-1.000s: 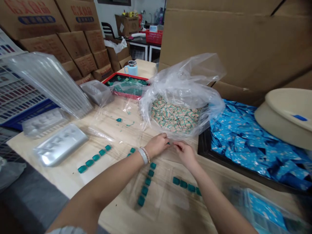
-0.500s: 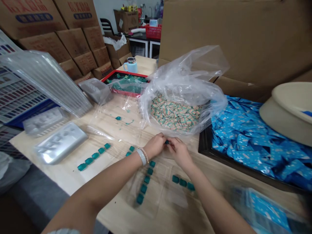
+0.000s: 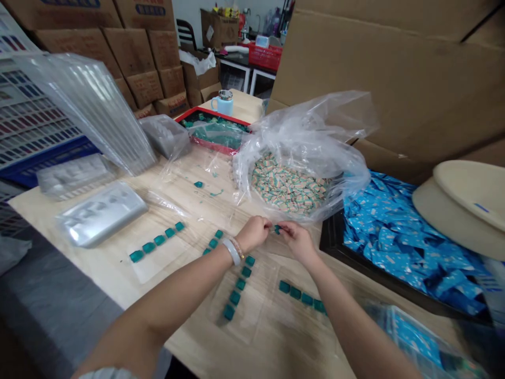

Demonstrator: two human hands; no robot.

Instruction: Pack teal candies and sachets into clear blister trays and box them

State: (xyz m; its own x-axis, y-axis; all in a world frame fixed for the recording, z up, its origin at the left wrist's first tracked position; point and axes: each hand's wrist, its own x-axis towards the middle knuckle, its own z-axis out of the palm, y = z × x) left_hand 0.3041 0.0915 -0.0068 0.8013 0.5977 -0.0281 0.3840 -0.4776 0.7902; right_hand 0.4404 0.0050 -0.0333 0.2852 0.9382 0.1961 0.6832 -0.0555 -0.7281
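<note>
1. Hands, seen via my head cam: L hand (image 3: 255, 232) nearly closed, fingertips pinched together; can't tell what, if anything, is in them. R hand (image 3: 298, 239) partly curled, thumb & fingers pinching a small teal piece (image 3: 277, 229)
2. Piece posn: btwn the two hands, over the table (image 3: 197, 329), just in front of the clear bag (image 3: 315, 142)
3. Table edge: L/front edge runs diagonally, floor beyond. Bare wood betw. that edge & the centre row (image 3: 240, 284) of five teal pieces; L row (image 3: 159, 240), also five, nearer the edge
4. Tight spots: short row (image 3: 213, 243) partly behind L wrist; R row (image 3: 295, 292) meets R forearm in view, full count n/a. Bag sits just beyond the hands; black tray (image 3: 333, 235) corner near R hand
5. Open room: wood L of bag, w/ one loose teal piece (image 3: 198, 184) & scraps
6. Containers: bag, open-mouthed, w/ many small tan-&-green packets (image 3: 292, 184); black tray heaped w/ blue packets (image 3: 394, 226); red-rimmed tray (image 3: 215, 148) w/ teal pieces, partly under clear film; clear box (image 3: 416, 337), lower R, w/ blue packaging visible
7. Misc: clear moulded trays (image 3: 104, 213) at L; blue mug (image 3: 224, 106) beyond red-rimmed tray, contents not visible
</note>
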